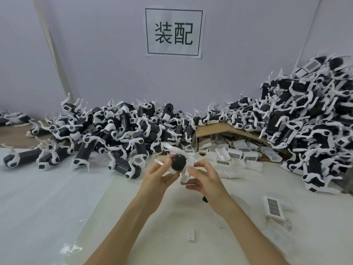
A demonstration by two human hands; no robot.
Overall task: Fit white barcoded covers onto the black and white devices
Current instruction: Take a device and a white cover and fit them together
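Device (178, 162), black body with white legs, is held above the middle of the table (57, 197), end-on to the camera. Left hand (158, 175) grips its left side, thumb and fingers curled round a white leg. Right hand (203, 178) grips the right side, fingers curled over a white part; cover or leg, cannot tell. Both forearms come in from the near edge.

Far left: heap of devices (114, 127) along the wall, its foot spilling toward mid-table. Right: taller heap (309, 119) banked into the corner, reaching down the right edge. Between them, a tipped cardboard box (215, 131) spills white barcoded covers (236, 156) just beyond the hands.

Loose cover (273, 207) near right, apart from the right forearm. Small white piece (192, 235) between the forearms. Bare white sheeting runs from the left heap's foot to the near edge. Sign (173, 33) on the far wall.
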